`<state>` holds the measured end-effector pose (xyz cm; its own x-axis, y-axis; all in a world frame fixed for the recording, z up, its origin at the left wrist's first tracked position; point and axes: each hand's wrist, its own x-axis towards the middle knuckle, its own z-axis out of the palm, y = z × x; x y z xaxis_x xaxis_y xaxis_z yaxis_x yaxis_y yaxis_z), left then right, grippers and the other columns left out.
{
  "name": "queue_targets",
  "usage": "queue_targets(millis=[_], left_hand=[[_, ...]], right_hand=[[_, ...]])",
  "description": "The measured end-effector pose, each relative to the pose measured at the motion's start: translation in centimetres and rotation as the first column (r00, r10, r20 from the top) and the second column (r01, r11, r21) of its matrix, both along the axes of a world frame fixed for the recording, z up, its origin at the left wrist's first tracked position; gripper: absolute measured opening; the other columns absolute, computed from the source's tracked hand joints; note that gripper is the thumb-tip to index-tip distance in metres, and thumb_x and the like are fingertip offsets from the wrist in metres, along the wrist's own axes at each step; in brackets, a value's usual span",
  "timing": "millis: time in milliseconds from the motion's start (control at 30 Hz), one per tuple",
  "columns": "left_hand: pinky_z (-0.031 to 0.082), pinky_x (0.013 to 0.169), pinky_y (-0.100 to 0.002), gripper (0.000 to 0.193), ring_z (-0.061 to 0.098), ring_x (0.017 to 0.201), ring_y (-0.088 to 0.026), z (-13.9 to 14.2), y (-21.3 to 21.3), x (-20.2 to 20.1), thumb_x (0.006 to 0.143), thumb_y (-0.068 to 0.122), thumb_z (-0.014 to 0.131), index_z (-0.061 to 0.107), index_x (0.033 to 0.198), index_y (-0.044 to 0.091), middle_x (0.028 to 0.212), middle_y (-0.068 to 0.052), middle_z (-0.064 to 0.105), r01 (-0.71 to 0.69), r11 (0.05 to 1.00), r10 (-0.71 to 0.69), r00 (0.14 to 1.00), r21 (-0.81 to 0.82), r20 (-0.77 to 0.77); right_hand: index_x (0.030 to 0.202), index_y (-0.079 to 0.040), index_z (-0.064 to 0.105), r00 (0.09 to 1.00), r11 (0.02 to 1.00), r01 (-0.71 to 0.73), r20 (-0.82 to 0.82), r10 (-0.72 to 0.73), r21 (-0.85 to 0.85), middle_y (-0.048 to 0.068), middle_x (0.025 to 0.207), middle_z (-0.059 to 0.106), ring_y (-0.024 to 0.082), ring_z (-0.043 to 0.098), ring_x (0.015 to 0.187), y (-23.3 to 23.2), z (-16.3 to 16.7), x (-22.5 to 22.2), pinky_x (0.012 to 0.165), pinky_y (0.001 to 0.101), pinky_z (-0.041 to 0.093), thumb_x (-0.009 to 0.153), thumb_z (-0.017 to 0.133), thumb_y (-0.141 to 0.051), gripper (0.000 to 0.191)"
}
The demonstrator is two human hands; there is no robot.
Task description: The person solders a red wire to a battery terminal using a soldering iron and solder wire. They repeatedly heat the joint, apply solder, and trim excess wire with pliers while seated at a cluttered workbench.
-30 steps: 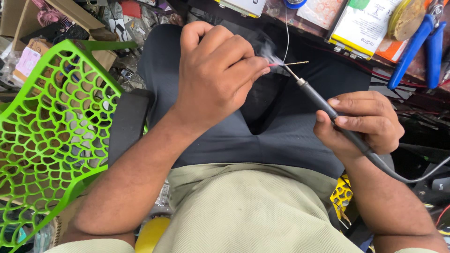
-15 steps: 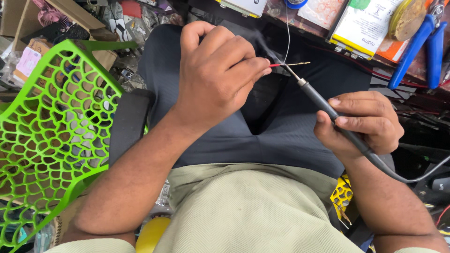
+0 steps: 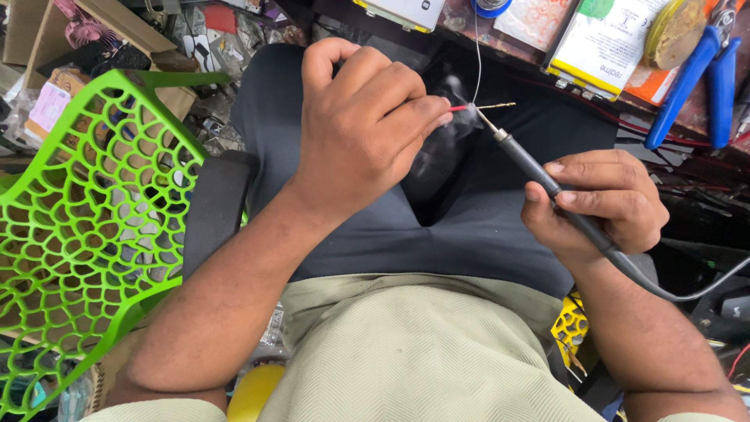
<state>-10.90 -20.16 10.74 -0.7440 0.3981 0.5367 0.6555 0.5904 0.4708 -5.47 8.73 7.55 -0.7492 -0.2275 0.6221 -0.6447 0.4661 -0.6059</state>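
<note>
We tin the wire [image 3: 469,107] tip.
Left hand [image 3: 367,117] pinches it steady; right hand [image 3: 598,199] grips the iron [image 3: 531,164], touching lightly.

Far right on my surface: a flat white rectangular package [image 3: 605,43] with a yellow band along its near edge and a green patch at its far corner, lying tilted. Just left of it, a pale packet [image 3: 531,14] printed with an orange-red pattern, cut off by the frame. Far centre: a flat white item [image 3: 406,11] with a yellow edge, only partly in view. Far left, beside my green chair: an open cardboard box [image 3: 109,27] and a small pink-and-white labelled packet [image 3: 48,105].
</note>
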Motion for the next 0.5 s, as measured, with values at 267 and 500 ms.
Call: queue_targets(millis=[267, 500], left_hand=[[0.034, 0.103, -0.042, 0.01, 0.056, 0.094, -0.016, 0.1, -0.2, 0.0, 0.098, 0.019, 0.083, 0.075, 0.098, 0.014, 0.095, 0.005, 0.06, -0.01, 1.0, 0.01, 1.0, -0.018, 0.0], [0.035, 0.103, -0.041, 0.011, 0.057, 0.094, -0.016, -0.3, 0.5, -1.0, 0.099, 0.017, 0.084, 0.073, 0.099, 0.013, 0.095, 0.005, 0.06, -0.008, 1.0, 0.008, 1.0, -0.006, -0.012]], right_hand=[[0.094, -0.009, 0.053, 1.0, 1.0, -0.001, 0.005, 0.001, -0.002, 0.014, 0.093, 0.072, 0.026, 0.074, 0.081, 0.1, -0.2, 0.1, 0.065, 0.0314, 0.058, 0.087, 0.09, -0.002, 0.038], [0.094, -0.009, 0.054, 1.0, 1.0, 0.002, -0.011, -0.002, -0.003, 0.014, 0.092, 0.072, 0.026, 0.074, 0.081, 0.5, -0.4, -0.7, 0.065, 0.0319, 0.058, 0.087, 0.09, -0.003, 0.038]])
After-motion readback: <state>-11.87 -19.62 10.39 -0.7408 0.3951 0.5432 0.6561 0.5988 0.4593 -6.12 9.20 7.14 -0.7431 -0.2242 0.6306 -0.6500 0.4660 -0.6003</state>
